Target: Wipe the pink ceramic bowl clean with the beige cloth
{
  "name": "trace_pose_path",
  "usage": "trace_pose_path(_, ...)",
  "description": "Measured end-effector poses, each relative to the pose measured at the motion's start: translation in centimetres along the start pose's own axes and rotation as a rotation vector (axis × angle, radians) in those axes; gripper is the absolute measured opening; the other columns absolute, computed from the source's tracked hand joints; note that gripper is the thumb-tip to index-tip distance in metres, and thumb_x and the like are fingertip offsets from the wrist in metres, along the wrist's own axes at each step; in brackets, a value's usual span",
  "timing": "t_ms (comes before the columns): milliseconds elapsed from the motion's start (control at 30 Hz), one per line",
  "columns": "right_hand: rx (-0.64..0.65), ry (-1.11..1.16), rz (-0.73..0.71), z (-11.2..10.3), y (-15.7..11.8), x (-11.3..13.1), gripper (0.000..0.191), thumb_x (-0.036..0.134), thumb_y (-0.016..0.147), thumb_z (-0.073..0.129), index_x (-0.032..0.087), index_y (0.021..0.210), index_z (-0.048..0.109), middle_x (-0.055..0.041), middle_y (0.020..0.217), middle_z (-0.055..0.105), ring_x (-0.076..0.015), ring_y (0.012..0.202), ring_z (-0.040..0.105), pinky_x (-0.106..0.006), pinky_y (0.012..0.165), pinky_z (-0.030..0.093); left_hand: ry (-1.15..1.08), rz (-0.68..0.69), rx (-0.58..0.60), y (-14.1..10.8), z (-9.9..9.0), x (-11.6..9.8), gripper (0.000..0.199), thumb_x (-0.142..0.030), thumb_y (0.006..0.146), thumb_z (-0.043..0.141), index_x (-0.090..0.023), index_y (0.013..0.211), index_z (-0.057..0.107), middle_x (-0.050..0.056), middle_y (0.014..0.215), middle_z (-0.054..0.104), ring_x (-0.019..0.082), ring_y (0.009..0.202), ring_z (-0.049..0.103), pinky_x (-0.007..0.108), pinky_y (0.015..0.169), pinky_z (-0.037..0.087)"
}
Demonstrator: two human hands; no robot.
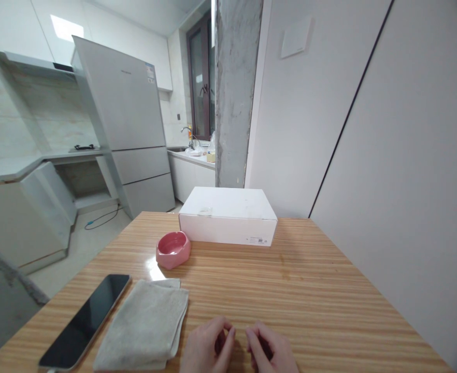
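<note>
My left hand point(209, 344) rests on the wooden table near its front edge, fingers curled in towards the thumb, with nothing visible in it. Just to its right lies my right hand point(269, 347), curled the same way and likewise without anything showing in it. A small gap separates the two hands. Left of my left hand, close but apart, is a folded grey cloth point(145, 324). A black-screened phone point(88, 321) lies flat beyond the cloth, at the table's left side.
A pink faceted bowl point(173, 250) stands behind the cloth. At the table's point(310, 290) far edge sits a closed white box point(228, 215). A pale wall point(407, 171) runs along the right. Behind the table are a grey fridge point(122, 103) and a kitchen counter point(191, 157).
</note>
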State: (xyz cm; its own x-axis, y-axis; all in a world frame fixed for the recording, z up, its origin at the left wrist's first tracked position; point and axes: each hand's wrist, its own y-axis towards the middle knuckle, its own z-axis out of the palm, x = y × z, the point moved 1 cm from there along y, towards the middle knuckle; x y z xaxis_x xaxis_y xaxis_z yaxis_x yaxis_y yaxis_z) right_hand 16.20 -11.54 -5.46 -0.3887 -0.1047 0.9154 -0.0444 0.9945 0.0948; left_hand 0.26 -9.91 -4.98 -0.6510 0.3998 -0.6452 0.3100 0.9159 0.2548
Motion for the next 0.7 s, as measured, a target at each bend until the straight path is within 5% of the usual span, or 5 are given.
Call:
trace_pose_path(533, 0.005, -0.075, -0.059, -0.1, 0.2, -0.2, 0.047, 0.057, 0.09, 0.036, 0.022, 0.06, 0.048, 0.0023, 0.053, 0.046, -0.013, 0.051, 0.047, -0.021, 0.051, 0.037, -0.05, -0.045, 0.02, 0.0, -0.2, -0.8, 0.027, -0.03, 0.09, 0.042, -0.018, 0.076, 0.06, 0.002, 0.06, 0.062, 0.013, 0.055, 0.058, 0.02, 0.053, 0.037)
trace_pose_path(700, -0.023, -0.065, -0.084, 0.3, 0.4, -1.0, 0.048, 0.057, 0.089, 0.037, 0.022, 0.057, 0.046, 0.0029, 0.049, 0.044, -0.0126, 0.048, 0.046, -0.022, 0.049, 0.036, -0.19, -0.071, 0.214, 0.6, -3.3, -2.6, 0.014, -0.024, 0.08, 0.056, -0.021, 0.086, 0.068, 0.001, 0.07, 0.068, 0.014, 0.063, 0.061, 0.021, 0.057, 0.043)
